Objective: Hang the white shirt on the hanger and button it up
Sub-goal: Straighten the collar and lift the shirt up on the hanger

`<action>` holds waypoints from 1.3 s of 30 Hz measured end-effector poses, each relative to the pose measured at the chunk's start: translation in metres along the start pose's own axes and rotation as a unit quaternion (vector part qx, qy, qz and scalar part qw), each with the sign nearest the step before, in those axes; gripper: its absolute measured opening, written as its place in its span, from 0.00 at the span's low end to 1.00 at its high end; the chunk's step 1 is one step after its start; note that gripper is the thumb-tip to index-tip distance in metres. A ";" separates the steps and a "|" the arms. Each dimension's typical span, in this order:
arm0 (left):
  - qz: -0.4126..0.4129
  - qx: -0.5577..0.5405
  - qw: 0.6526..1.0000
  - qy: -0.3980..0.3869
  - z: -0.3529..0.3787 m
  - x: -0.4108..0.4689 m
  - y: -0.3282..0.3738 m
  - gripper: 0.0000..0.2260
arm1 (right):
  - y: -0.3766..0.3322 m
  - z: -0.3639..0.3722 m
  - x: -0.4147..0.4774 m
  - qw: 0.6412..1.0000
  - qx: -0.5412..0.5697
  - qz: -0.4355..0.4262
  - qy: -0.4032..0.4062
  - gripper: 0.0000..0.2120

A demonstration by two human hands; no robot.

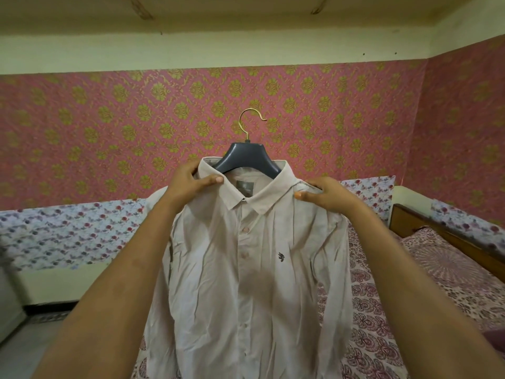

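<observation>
The white shirt point(246, 269) hangs on a dark grey hanger point(247, 157) with a gold hook, held up in the air in front of me. Its front placket is closed with buttons down the middle, and a small dark logo shows on the chest. My left hand point(188, 184) grips the shirt at the left side of the collar, thumb on the collar's front. My right hand point(325, 195) holds the shirt's right shoulder, fingers curled over the fabric. The hook hangs on nothing.
A bed with a patterned pink cover point(382, 310) lies below and to the right, with a wooden frame point(437, 231) at its far side. Pink and gold wallpaper point(109, 119) covers the wall behind. Bare floor point(27, 337) shows at lower left.
</observation>
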State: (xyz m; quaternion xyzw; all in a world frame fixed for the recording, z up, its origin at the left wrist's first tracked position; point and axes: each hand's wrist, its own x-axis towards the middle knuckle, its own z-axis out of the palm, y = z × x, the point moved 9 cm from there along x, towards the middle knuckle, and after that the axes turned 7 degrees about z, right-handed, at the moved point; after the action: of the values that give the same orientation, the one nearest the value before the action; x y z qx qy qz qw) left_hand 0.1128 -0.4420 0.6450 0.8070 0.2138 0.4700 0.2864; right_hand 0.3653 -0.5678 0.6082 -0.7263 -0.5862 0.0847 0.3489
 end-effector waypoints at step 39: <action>-0.078 0.054 0.991 -0.099 0.025 0.006 -0.019 0.07 | 0.018 -0.017 -0.004 0.999 0.039 0.010 0.019 0.25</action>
State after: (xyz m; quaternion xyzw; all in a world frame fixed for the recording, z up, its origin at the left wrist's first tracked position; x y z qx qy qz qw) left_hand 0.1356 -0.4307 0.6261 0.8448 0.2722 0.3516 0.2977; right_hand 0.3874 -0.5797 0.6083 -0.7195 -0.5683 0.0968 0.3873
